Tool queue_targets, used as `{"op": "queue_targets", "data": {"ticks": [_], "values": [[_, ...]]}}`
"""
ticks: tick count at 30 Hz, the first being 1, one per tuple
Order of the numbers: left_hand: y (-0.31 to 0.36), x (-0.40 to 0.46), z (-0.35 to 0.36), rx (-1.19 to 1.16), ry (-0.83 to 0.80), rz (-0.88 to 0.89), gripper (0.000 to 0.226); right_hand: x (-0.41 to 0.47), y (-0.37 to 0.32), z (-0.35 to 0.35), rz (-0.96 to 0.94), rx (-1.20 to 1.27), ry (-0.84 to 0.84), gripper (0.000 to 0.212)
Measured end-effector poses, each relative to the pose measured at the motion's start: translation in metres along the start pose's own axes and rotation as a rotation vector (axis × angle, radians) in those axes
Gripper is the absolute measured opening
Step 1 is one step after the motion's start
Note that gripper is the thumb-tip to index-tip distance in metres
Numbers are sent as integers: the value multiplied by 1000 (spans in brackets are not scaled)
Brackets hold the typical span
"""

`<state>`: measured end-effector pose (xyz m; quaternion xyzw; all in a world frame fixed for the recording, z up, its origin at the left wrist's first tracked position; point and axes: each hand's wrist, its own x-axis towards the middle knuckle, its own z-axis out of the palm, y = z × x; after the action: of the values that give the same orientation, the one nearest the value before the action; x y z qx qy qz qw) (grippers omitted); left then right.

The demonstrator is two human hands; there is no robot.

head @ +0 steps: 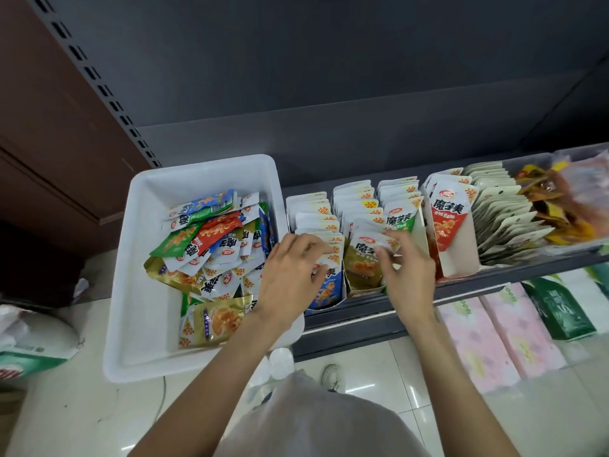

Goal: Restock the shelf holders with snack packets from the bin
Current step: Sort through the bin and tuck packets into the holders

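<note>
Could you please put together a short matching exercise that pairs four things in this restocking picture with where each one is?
Things:
1. white bin
2. red packet holder
3. pink tissue packs
4. left hand

Places:
A. on the shelf below the snack shelf
B. at the left end of the snack shelf, holding loose mixed packets
C. at the front of the blue packet row
D. to the right of the green packet row

Pairs: 1-B, 2-D, 3-A, 4-C
</note>
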<state>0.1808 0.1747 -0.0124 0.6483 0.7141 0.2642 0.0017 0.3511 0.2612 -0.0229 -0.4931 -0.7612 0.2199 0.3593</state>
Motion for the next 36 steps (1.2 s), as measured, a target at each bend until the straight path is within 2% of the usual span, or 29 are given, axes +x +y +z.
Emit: {"op": "queue_targets", "data": {"ticks": [4, 8, 12, 15, 17, 19, 21, 24, 26, 29, 31, 34, 36], "values": [[-3, -2, -1, 0, 7, 38, 30, 0, 8, 10, -50, -65, 0, 24], [-9, -6, -6, -56, 63, 60, 25, 1, 4, 5, -62, -13, 152, 30], [-21, -21, -25, -157, 290, -13, 19, -6, -16, -4, -134, 54, 239, 21], [-47, -42, -39, -180, 332, -144, 16, -12, -47, -4, -250, 139, 150, 19], [-73, -57, -44, -124, 211, -249, 18, -13, -69, 3, -332, 203, -54, 19], [-99, -70, -48, -45, -2, -283, 20, -14, -88, 19, -424, 189, -304, 17], [-117, -79, -51, 41, -233, -300, 32, -18, -102, 43, -518, 114, -498, 13], [-125, -82, -53, 147, -494, -299, 52, -28, -115, 87, -632, -98, -731, 20], [-127, -80, -51, 247, -569, -236, 56, -33, -120, 114, -703, -365, -874, 25], [-129, -73, -47, 360, -637, -173, 57, -35, -130, 138, -746, -719, -964, 28], [-132, -70, -45, 348, -690, -181, 58, -33, -134, 145, -761, -789, -969, 25], [-138, -68, -48, 225, -721, -152, 37, -25, -137, 141, -736, -718, -1005, 21], [-144, -72, -55, 19, -660, -161, 28, -20, -138, 129, -673, -523, -962, 13]]}}
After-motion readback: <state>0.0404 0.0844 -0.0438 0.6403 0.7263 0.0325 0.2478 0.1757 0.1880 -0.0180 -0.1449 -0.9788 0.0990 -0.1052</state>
